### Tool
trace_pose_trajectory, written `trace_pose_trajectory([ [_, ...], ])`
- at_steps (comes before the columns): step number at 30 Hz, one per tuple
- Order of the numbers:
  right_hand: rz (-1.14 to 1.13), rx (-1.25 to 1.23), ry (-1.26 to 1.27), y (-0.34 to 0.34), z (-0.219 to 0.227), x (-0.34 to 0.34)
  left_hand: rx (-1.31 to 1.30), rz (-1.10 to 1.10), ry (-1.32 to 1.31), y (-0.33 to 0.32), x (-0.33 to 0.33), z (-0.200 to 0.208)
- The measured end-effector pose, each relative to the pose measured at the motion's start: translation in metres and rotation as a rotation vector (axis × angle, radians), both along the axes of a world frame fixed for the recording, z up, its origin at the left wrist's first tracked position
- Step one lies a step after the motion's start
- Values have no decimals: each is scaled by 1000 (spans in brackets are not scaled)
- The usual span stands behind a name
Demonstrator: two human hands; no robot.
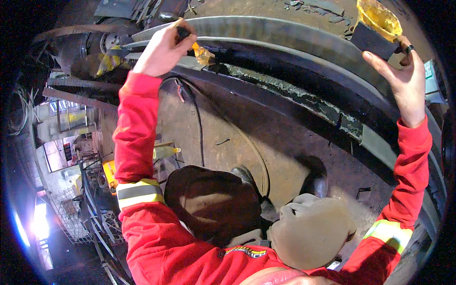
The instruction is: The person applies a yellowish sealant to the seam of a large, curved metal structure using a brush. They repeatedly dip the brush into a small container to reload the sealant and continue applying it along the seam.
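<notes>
The left hand (166,47) is clamping the handle of a black-handled, brush-like tool with an amber tip (204,56); the tool is hanging at the far left, over a long, dark grey steel beam (266,29). Whether the tip is touching the steel cannot be told. The right hand (403,76) is gripping, between thumb and fingers, a dark, square-sided container with a yellow-coated inside (373,38), which is tilting at the far right.

Regarding obstructions, the beam is running from far left to near right, its raised edges curving in this view. A thin, dark rubber hose (256,154) is looping across the near floor towards a dark, shiny boot (319,183). Dark flat scraps (327,7) are lying beyond the beam. On the left, a pale yellowish bottle (164,151) is showing beside the left sleeve, and a wire mesh cage (71,218) is standing farther left.

Regarding room, brown floor (289,142) is stretching between the beam and the person, the hose crossing it.
</notes>
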State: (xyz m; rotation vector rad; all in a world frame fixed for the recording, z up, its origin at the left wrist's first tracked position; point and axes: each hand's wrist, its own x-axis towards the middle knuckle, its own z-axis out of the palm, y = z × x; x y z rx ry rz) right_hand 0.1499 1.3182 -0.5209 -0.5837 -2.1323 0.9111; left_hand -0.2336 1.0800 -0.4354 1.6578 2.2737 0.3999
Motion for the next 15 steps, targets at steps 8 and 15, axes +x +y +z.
trace_pose_trajectory([
  [8,3,3,-11,1,-1,0,82,95,-332,-18,12,-3],
  [15,-117,244,25,2,0,5,63,80,-279,-34,10,23],
])
